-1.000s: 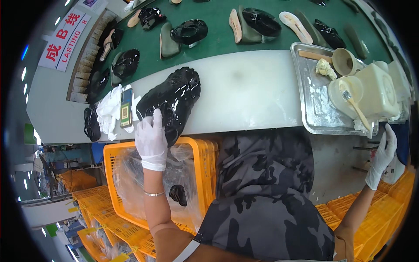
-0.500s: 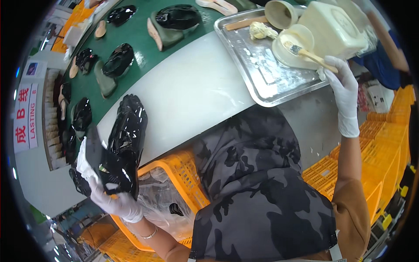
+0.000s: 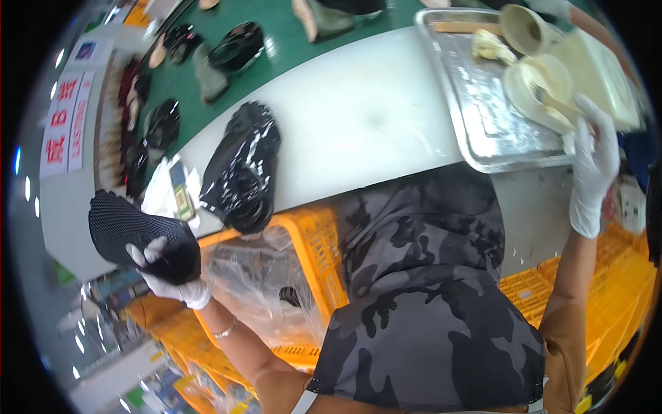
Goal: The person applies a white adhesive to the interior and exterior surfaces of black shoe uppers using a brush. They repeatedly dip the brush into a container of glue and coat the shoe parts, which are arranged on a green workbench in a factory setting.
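Observation:
My left hand [image 3: 169, 270], in a white glove, grips a black insole-shaped piece [image 3: 134, 228] with a dotted surface, off to the left of the table. A glossy black shoe [image 3: 243, 165], seemingly wrapped in clear film, rests on the white tabletop [image 3: 365, 103]. My gloved right hand [image 3: 596, 165] holds the wooden handle of a brush [image 3: 560, 105]. The brush head dips into a pale cup [image 3: 518, 90] of cream-coloured paste, on a metal tray [image 3: 476, 131].
White paper [image 3: 160, 190] with a small flat object [image 3: 182, 192] lies left of the shoe. A jug [image 3: 598, 76], a second cup [image 3: 522, 29] and a crumpled lump [image 3: 491, 47] share the tray. Beyond is a green surface with shoes [image 3: 238, 47]. An orange crate [image 3: 318, 265] stands below; another person's hand [image 3: 552, 5] shows top right.
My left hand has moved away from the shoe, holding the dotted piece. The brush in my right hand has gone deeper into the cup. The whole view has shifted.

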{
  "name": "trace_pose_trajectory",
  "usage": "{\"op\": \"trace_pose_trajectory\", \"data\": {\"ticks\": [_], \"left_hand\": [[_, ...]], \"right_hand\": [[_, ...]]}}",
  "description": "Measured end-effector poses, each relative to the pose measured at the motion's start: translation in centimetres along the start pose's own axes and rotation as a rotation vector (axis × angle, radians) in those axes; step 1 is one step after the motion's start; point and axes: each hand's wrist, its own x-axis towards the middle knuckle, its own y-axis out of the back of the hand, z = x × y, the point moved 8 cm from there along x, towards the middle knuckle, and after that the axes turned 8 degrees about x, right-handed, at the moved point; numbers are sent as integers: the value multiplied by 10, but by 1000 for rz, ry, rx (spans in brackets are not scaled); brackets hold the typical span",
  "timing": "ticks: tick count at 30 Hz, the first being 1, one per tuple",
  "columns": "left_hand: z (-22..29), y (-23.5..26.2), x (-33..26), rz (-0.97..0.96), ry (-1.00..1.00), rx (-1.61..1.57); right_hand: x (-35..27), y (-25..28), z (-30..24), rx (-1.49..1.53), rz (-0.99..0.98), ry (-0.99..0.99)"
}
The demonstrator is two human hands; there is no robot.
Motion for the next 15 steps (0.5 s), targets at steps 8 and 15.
{"op": "trace_pose_trajectory", "data": {"ticks": [8,15], "left_hand": [[20,-65,-6,-71,432,-548],[79,-233,-64,-830,675,-1048]], "right_hand": [[1,-9,18,163,-17,-314],[19,-6,-21,23,-154,41]]}}
